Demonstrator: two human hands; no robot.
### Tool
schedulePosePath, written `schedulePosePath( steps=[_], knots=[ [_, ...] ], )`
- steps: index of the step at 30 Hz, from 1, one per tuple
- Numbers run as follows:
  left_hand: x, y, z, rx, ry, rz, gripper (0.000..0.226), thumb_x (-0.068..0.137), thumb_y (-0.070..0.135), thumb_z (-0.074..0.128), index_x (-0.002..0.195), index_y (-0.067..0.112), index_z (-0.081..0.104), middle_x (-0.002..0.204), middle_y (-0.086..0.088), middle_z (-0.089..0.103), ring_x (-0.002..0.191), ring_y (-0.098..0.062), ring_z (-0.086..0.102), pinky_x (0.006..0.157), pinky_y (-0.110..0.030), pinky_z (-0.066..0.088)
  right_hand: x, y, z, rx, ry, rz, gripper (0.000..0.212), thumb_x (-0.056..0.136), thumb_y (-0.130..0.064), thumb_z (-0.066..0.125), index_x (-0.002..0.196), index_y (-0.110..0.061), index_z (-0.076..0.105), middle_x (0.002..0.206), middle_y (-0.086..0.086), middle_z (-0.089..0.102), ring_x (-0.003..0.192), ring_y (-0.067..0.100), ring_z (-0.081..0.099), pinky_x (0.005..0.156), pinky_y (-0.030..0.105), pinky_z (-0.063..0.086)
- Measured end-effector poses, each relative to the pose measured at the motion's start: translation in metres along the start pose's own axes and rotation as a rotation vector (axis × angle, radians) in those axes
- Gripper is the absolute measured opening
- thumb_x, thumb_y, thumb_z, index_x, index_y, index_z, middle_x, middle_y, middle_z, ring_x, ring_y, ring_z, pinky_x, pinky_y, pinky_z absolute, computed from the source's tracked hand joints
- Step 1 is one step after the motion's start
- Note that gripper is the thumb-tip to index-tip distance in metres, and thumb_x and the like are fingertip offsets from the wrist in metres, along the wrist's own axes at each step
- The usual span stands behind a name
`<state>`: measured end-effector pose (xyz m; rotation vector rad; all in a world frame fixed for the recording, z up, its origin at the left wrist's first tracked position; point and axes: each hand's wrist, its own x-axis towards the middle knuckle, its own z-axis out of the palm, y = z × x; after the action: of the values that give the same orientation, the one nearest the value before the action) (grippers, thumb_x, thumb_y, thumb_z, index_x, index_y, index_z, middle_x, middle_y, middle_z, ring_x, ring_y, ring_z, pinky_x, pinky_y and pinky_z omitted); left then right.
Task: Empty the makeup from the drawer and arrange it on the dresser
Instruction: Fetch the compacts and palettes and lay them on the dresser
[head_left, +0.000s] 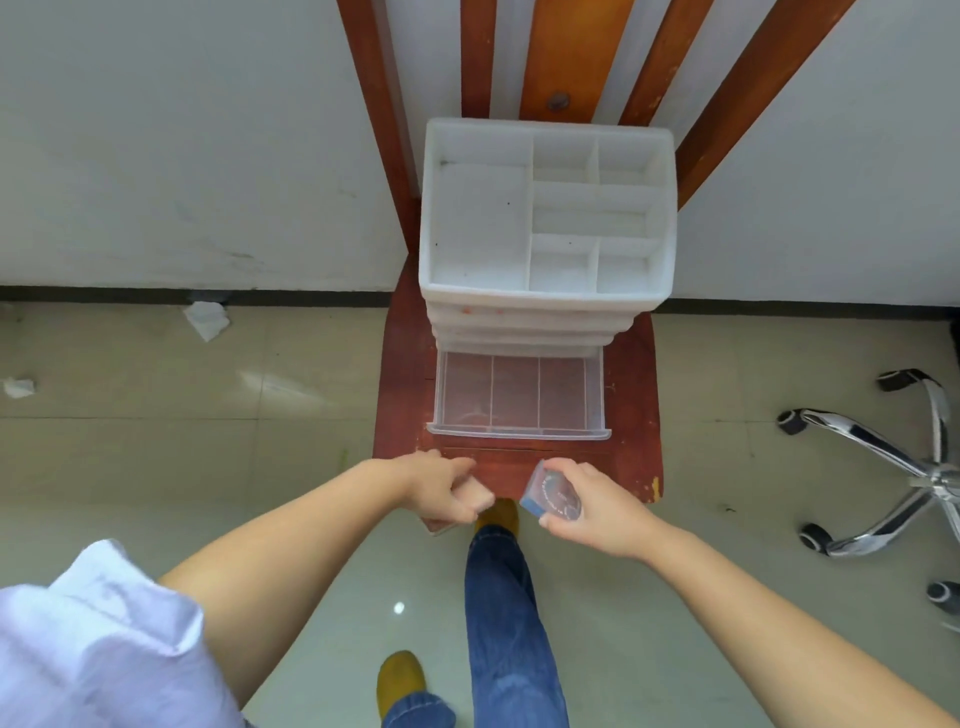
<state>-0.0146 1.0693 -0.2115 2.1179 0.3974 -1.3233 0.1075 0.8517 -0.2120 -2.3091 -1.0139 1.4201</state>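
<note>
- Head cam: left hand (441, 488) grips pink case (475, 498), right hand (592, 506) pinches blue compact (553, 498).
- Drawer (519, 397) at 12 sticks out; a knock could tip organizer (548, 218) off chair (631, 415).

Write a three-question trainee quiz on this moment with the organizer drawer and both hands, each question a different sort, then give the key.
1. True or false: the pulled-out clear drawer has makeup lying in it.
2. What does the left hand hold? A) a pinkish block-shaped item B) a brush C) nothing
3. Fill in: the right hand grips a clear-lidded case with a ____ edge.

Key: 1 false, all three sections look bare. 2 A, the pinkish item sits in its curled fingers. 3 blue. Both hands hover at the front edge of the red wooden seat that carries the white organizer.
</note>
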Motion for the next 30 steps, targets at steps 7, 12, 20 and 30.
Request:
schedulePosePath(
  steps=[7,12,20,30],
  knots=[
    [0.019,-0.001,-0.004,-0.190,0.081,-0.116,0.104,0.077,0.058,0.059,0.148,0.027,-0.011,0.142,-0.020,0.032,0.128,-0.038,0.036,0.104,-0.043,0.035,0.026,0.014,-0.015,-0.007,0.099,0.122,0.085,0.082,-0.050,0.060,0.150,-0.024,0.015,0.141,0.006,0.037,0.129,0.023,0.038,0.101,0.036,0.039],
    [0.032,0.007,-0.041,-0.176,0.148,-0.115,0.108,0.075,0.056,0.060,0.147,0.031,-0.016,0.141,-0.019,0.031,0.129,-0.037,0.031,0.104,-0.044,0.033,0.058,0.010,-0.058,-0.023,0.161,0.092,0.079,0.080,-0.047,0.062,0.146,-0.031,0.021,0.133,0.009,0.044,0.122,0.029,0.043,0.099,0.039,0.041],
    [0.042,0.015,-0.075,-0.195,0.308,-0.152,0.104,0.075,0.051,0.060,0.148,0.030,-0.011,0.137,-0.017,0.030,0.131,-0.036,0.025,0.102,-0.042,0.033,0.088,0.005,-0.095,-0.144,0.072,0.070,0.087,0.080,-0.046,0.061,0.149,-0.034,0.009,0.135,0.009,0.040,0.125,0.030,0.037,0.094,0.039,0.039],
    [-0.095,0.007,-0.016,-0.533,0.573,-0.263,0.090,0.075,0.046,0.063,0.148,0.029,0.013,0.135,-0.014,0.031,0.128,-0.031,0.028,0.100,-0.040,0.037,0.003,-0.109,-0.078,-0.343,0.060,-0.197,0.067,0.081,-0.039,0.064,0.138,-0.022,0.032,0.128,0.006,0.044,0.116,0.026,0.042,0.091,0.037,0.044]
  ],
)
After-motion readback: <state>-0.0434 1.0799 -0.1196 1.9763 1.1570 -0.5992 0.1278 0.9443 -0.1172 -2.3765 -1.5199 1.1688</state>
